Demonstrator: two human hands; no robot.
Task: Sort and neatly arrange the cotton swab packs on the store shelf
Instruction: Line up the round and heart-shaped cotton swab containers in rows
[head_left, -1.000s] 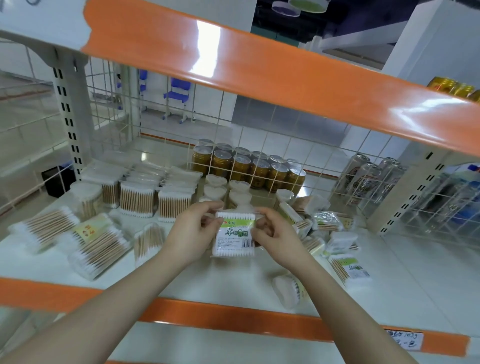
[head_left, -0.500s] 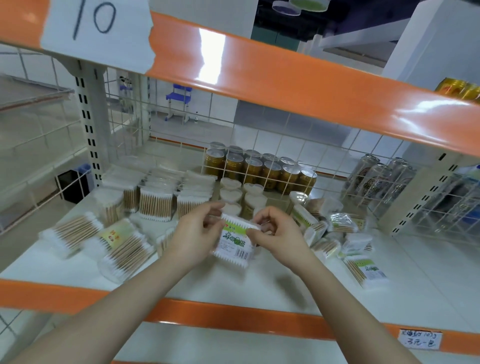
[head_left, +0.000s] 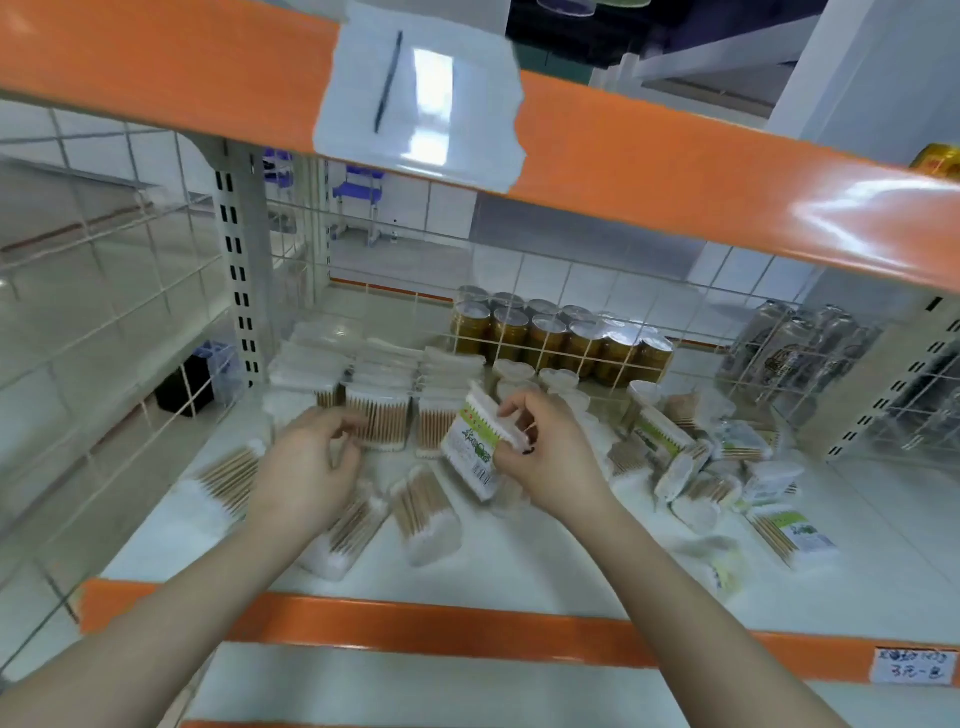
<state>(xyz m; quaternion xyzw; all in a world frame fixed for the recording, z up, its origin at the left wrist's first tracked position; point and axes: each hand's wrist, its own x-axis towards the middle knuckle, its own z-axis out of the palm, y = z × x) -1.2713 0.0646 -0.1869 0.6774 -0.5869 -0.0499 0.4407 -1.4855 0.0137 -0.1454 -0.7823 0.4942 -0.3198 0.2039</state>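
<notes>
Near the centre of the frame the right hand (head_left: 550, 457) is pinching a green-labelled pack of cotton swabs (head_left: 475, 447) between thumb and curled fingers, holding it off the shelf (head_left: 545, 566). The pack is standing tilted, its long axis running from upper left to lower right, with its printed face turned toward the camera.

The left hand (head_left: 306, 467) is hovering just left of centre, holding nothing, its fingers loosely curled and a clear gap showing between it and the pack. Under and around it, loose bags of wooden swabs (head_left: 426, 514) are lying flat on the shelf.

Straight behind the held pack, toward the back of the shelf, upright boxes of swabs (head_left: 376, 415) are standing in a tidy row. To the right of the right hand, a jumbled pile of similar green-labelled packs (head_left: 670, 447) is lying at all angles. The right hand looks nearer both, so it is probably the one placing the pack, and the pack needs turning upright first.
</notes>
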